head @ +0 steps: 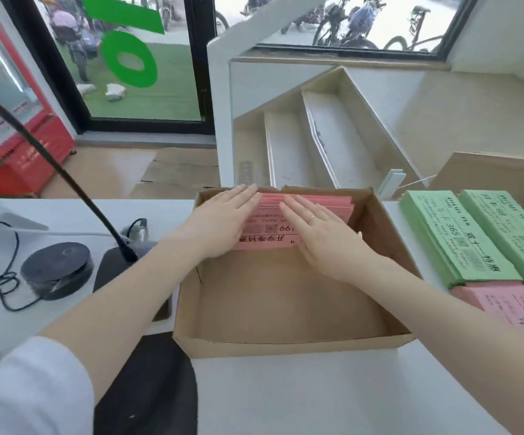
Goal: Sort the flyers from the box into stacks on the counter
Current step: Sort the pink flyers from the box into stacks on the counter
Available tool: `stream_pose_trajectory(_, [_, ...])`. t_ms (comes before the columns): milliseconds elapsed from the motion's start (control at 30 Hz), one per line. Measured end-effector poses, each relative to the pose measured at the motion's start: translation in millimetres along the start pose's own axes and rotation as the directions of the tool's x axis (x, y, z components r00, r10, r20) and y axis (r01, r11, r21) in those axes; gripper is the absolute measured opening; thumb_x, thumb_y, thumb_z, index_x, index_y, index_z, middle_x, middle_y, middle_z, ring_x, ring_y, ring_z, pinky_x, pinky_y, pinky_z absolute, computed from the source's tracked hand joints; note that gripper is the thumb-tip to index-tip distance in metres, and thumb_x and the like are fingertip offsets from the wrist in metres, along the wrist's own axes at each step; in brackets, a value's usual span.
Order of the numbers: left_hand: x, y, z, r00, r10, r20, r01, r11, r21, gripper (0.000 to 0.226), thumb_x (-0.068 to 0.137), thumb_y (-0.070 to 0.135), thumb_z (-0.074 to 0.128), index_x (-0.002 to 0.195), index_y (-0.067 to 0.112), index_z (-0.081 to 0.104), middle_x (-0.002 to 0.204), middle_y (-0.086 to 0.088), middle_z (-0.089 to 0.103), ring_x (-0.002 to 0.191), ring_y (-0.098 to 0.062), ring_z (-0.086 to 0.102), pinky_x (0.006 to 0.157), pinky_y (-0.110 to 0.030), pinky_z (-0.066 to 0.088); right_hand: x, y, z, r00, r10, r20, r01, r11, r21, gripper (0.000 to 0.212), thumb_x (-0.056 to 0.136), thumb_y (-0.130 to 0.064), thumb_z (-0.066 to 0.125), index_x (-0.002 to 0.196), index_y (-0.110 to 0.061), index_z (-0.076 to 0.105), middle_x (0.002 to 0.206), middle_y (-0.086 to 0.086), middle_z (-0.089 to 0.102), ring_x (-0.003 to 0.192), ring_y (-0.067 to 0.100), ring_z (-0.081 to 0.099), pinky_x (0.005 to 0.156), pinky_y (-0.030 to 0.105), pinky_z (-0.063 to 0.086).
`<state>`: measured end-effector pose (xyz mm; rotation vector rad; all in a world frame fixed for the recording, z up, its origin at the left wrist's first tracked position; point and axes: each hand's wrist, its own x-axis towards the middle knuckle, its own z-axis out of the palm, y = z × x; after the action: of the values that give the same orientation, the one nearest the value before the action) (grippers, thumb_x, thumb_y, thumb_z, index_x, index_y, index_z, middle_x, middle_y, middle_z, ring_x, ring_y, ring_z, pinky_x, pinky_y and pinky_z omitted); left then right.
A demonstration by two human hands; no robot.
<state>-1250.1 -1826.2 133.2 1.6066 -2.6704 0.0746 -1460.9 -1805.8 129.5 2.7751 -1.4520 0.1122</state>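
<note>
An open cardboard box (pixel 286 343) stands on the white counter (pixel 301 394). At its far end lies a pile of pink flyers (pixel 270 229) with black print. My left hand (pixel 223 221) lies flat on the pile's left side, fingers straight. My right hand (pixel 320 237), with a ring on one finger, lies flat on the pile's right side. The near part of the box floor is bare. On the counter to the right lie two stacks of green flyers (pixel 449 237) (pixel 515 230), and nearer to me stacks of pink flyers (pixel 505 306).
A black gooseneck microphone base (pixel 113 271) and a round black device (pixel 56 268) with cables sit left of the box. A black seat (pixel 147 387) is below the counter edge. Behind the box stands a glass-fronted shelf unit (pixel 317 136). Another cardboard piece (pixel 490 174) lies far right.
</note>
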Motion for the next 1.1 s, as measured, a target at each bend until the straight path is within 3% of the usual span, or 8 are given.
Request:
stream_pose_trajectory(133, [1.0, -5.0, 5.3, 0.999, 0.029, -0.026, -0.031, 0.997, -0.077, 0.058, 0.097, 0.019, 0.036, 0.148, 0.012, 0.009, 0.157, -0.003, 0.005, 0.144, -0.017, 0.006, 0.117, -0.030, 0.006, 0.5, -3.9, 15.4, 0.999, 0.047, 0.002, -0.047, 0.999, -0.020, 0.064, 0.094, -0.006, 0.039, 0.148, -0.014, 0.005, 0.157, 0.001, 0.004, 0.145, 0.018, 0.004, 0.112, 0.026, -0.003])
stream_pose_trajectory(267, [0.7, -4.6, 5.1, 1.000, 0.028, -0.010, -0.029, 0.995, -0.100, 0.061, 0.097, 0.023, 0.038, 0.148, 0.013, 0.007, 0.157, -0.002, 0.002, 0.144, -0.016, 0.002, 0.118, -0.031, 0.005, 2.4, -1.8, 13.6, 0.992, 0.088, -0.089, -0.083, 0.995, 0.057, 0.061, 0.084, -0.002, 0.047, 0.143, -0.009, 0.031, 0.147, 0.009, 0.036, 0.135, 0.029, 0.033, 0.113, 0.041, 0.022])
stream_pose_trajectory(467, [0.7, -6.1, 6.8, 0.998, 0.061, 0.012, -0.060, 0.997, -0.055, 0.080, 0.091, 0.039, 0.048, 0.148, 0.012, 0.000, 0.157, -0.004, -0.004, 0.144, -0.017, -0.002, 0.118, -0.032, 0.003, 14.9, -6.7, 24.6, 0.979, 0.161, -0.123, -0.175, 0.979, -0.107, 0.019, 0.064, -0.004, 0.073, 0.080, -0.005, 0.063, 0.085, 0.017, 0.059, 0.075, 0.036, 0.057, 0.060, 0.037, 0.044])
stream_pose_trajectory(633, [-4.3, -0.6, 3.6, 0.987, 0.126, -0.097, -0.132, 0.989, -0.065, 0.081, 0.089, 0.037, 0.054, 0.148, 0.015, 0.003, 0.157, -0.003, -0.008, 0.144, -0.018, -0.008, 0.112, -0.028, -0.009, 10.5, -8.8, 21.2, 0.959, 0.281, -0.023, -0.282, 0.952, -0.119, 0.016, 0.091, -0.008, 0.043, 0.106, -0.012, 0.049, 0.105, 0.008, 0.059, 0.096, 0.030, 0.056, 0.060, 0.031, 0.029])
stream_pose_trajectory(733, [-14.3, 6.8, -1.1, 0.965, 0.197, -0.175, -0.223, 0.964, -0.142, 0.057, 0.092, 0.026, 0.052, 0.144, 0.018, 0.030, 0.154, -0.003, 0.021, 0.143, -0.019, 0.015, 0.114, -0.029, 0.006, -1.1, -12.1, 7.3, 0.951, 0.299, -0.078, -0.305, 0.949, -0.077, 0.013, 0.092, -0.014, 0.044, 0.104, -0.016, 0.050, 0.102, 0.004, 0.062, 0.095, 0.028, 0.057, 0.058, 0.031, 0.034])
stream_pose_trajectory(833, [-33.8, 22.7, -8.8, 0.942, 0.179, -0.284, -0.236, 0.955, -0.180, 0.035, 0.094, 0.026, 0.041, 0.126, 0.018, 0.053, 0.119, -0.002, 0.063, 0.102, -0.023, 0.063, 0.075, -0.040, 0.054, -29.7, -16.7, -16.3, 0.954, 0.232, -0.189, -0.249, 0.966, -0.075, 0.008, 0.090, -0.015, 0.049, 0.096, -0.017, 0.053, 0.095, 0.001, 0.064, 0.090, 0.028, 0.059, 0.055, 0.031, 0.031])
stream_pose_trajectory(900, [-50.3, 40.2, -19.1, 0.877, 0.213, -0.431, -0.304, 0.941, -0.152, 0.031, 0.089, 0.025, 0.039, 0.108, 0.016, 0.061, 0.090, -0.002, 0.070, 0.066, -0.024, 0.067, 0.042, -0.034, 0.050, -54.6, -20.0, -35.5, 0.957, 0.158, -0.244, -0.186, 0.978, -0.096, 0.011, 0.088, -0.013, 0.052, 0.096, -0.017, 0.057, 0.093, 0.001, 0.066, 0.086, 0.029, 0.061, 0.053, 0.031, 0.034])
stream_pose_trajectory(1100, [-96.4, 114.1, -56.5, 0.794, 0.201, -0.573, -0.364, 0.913, -0.184, 0.022, 0.087, 0.024, 0.039, 0.108, 0.027, 0.046, 0.083, -0.001, 0.067, 0.061, -0.027, 0.064, 0.042, -0.036, 0.049, -139.7, -21.7, -89.1, 0.929, 0.059, -0.364, -0.114, 0.985, -0.132, 0.008, 0.075, -0.013, 0.066, 0.082, -0.013, 0.063, 0.070, 0.002, 0.063, 0.052, 0.030, 0.057, 0.044, 0.024, 0.030])
